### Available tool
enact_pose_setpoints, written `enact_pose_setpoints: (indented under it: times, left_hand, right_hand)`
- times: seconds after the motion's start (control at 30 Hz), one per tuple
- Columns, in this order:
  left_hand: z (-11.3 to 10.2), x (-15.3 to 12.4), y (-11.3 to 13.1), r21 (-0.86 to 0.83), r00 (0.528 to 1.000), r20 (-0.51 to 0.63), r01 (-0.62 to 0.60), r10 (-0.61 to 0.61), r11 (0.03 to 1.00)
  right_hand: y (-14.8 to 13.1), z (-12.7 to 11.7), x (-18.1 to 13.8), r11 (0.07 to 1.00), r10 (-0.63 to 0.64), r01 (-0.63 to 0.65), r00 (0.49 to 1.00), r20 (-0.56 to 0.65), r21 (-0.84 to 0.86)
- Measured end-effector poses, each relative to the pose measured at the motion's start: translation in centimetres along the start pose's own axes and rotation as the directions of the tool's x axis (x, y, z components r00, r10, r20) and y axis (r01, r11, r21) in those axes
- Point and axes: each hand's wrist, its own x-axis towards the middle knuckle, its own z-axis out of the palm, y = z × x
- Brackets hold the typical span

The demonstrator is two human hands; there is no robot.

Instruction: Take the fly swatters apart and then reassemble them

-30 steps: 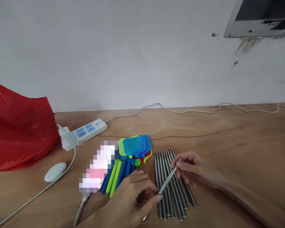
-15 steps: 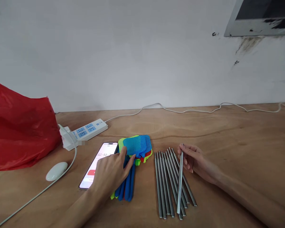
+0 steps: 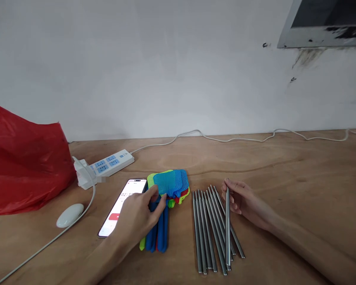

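Observation:
My left hand (image 3: 138,215) rests on a pile of coloured plastic fly swatters (image 3: 167,185), its fingers pinching around a blue handle near the mesh heads. Blue, green and red handles (image 3: 158,237) stick out below my palm. My right hand (image 3: 240,198) pinches the top end of one thin metal rod (image 3: 227,233), which lies across a row of several metal rods (image 3: 206,229) on the wooden table (image 3: 284,170).
A phone (image 3: 118,209) with a lit screen lies left of the swatters. A white power strip (image 3: 105,165), a white oval switch (image 3: 69,215) on a cable and a red plastic bag (image 3: 23,166) sit at the left. A white cable (image 3: 240,138) runs along the wall.
My left hand let go of the rod and moved left onto the swatters. My right hand turned the rod from slanted to nearly upright over the row.

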Motion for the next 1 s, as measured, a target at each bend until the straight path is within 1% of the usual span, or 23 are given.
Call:
enact_pose_setpoints:
  times: [0.07,0.1,0.17,0.2,0.3,0.37,0.4,0.47,0.57,0.63,0.73,0.83,0.93,1.0]
  left_hand:
    - [0.0,0.1,-0.1,-0.245,1.000,-0.009,0.008,-0.011,0.969]
    - [0.0,0.1,-0.1,-0.366,1.000,-0.001,0.028,-0.030,0.930]
    - [0.0,0.2,0.0,-0.577,0.996,0.043,0.093,-0.084,0.811]
    - [0.0,0.2,0.2,-0.656,0.992,0.068,0.128,-0.110,0.743]
    - [0.0,0.1,0.7,-0.798,0.981,0.123,0.186,-0.148,0.573]
    - [0.0,-0.1,0.9,-0.847,0.983,0.133,0.181,-0.130,0.500]
    - [0.1,-0.2,1.0,-0.860,0.985,0.130,0.168,-0.113,0.481]
    - [0.2,-0.4,1.2,-0.867,0.991,0.120,0.136,-0.064,0.479]
    - [0.5,-0.7,1.4,-0.853,0.993,0.116,0.091,0.018,0.514]
    - [0.8,-1.0,1.6,-0.855,0.991,0.123,0.074,0.061,0.514]
    - [1.2,-1.3,1.8,-0.854,0.988,0.096,0.021,0.118,0.519]
    - [1.4,-1.4,1.8,-0.804,0.984,0.088,-0.024,0.158,0.594]
    - [1.2,-1.5,2.1,-0.735,0.975,0.119,-0.041,0.188,0.676]
    - [1.0,-1.6,2.3,-0.689,0.965,0.145,-0.058,0.217,0.722]
  right_hand:
    - [-0.1,0.0,0.0,1.000,0.015,-0.015,1.000,0.001,0.021]
    - [-0.2,0.0,0.0,0.999,0.022,-0.022,1.000,0.000,0.031]
    - [-0.2,-0.1,0.0,0.998,0.031,-0.031,0.999,-0.007,0.046]
    - [-0.2,-0.1,0.0,0.998,0.032,-0.032,0.999,-0.015,0.052]
    - [-0.2,-0.3,0.1,0.997,0.038,-0.036,0.999,-0.036,0.071]
    - [-0.1,-0.4,0.1,0.995,0.037,-0.034,0.998,-0.040,0.089]
    - [0.0,-0.5,0.2,0.995,0.032,-0.028,0.999,-0.040,0.098]
    - [0.1,-0.6,0.2,0.994,0.019,-0.015,0.999,-0.036,0.112]
    - [0.1,-0.6,0.2,0.993,0.005,0.000,0.999,-0.041,0.119]
    - [0.0,-0.5,0.2,0.993,0.000,0.008,0.998,-0.062,0.119]
    - [-0.2,-0.3,0.0,0.992,-0.015,0.028,0.994,-0.107,0.121]
    - [-0.3,-0.2,-0.1,0.991,-0.062,0.078,0.988,-0.138,0.107]
    - [-0.4,-0.1,-0.2,0.986,-0.126,0.142,0.980,-0.155,0.093]
    - [-0.4,-0.1,-0.2,0.982,-0.147,0.164,0.975,-0.166,0.093]
